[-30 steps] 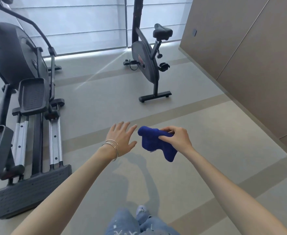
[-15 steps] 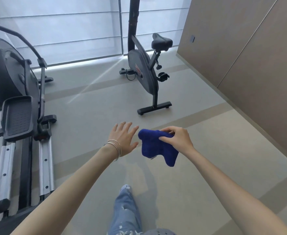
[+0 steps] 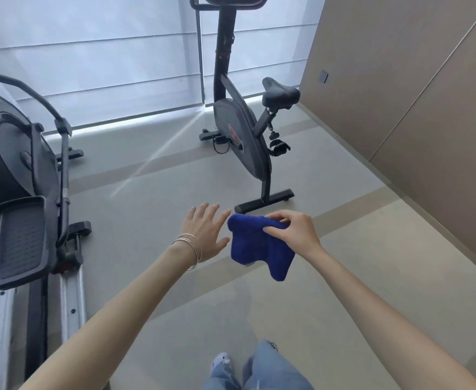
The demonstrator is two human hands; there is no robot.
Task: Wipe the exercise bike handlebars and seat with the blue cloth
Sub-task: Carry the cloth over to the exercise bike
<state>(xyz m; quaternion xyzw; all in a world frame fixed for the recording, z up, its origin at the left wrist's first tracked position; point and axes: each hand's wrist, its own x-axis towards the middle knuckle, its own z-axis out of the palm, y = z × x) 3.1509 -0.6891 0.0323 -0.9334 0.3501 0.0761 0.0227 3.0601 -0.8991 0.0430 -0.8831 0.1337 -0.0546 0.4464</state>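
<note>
The black exercise bike (image 3: 243,142) stands ahead by the window. Its black seat (image 3: 280,92) points right, and only the lower bar of the handlebars (image 3: 203,7) shows at the top edge. In front of me a bunched blue cloth (image 3: 256,246) hangs in the air, pinched by the fingers and thumb of my right hand (image 3: 293,230). My left hand (image 3: 205,230) is flat with fingers spread just left of the cloth, its thumb close to the cloth's edge. Both hands are well short of the bike.
A large elliptical trainer (image 3: 23,178) with pedals and rails fills the left side. A tan panelled wall (image 3: 414,94) runs along the right. Grey floor with darker stripes lies between me and the bike. My jeans and a shoe (image 3: 221,361) show at the bottom.
I have stepped closer to the bike, which now looks larger and sits nearer the hands; more of its upright post shows. The hands keep the same pose with the cloth.
</note>
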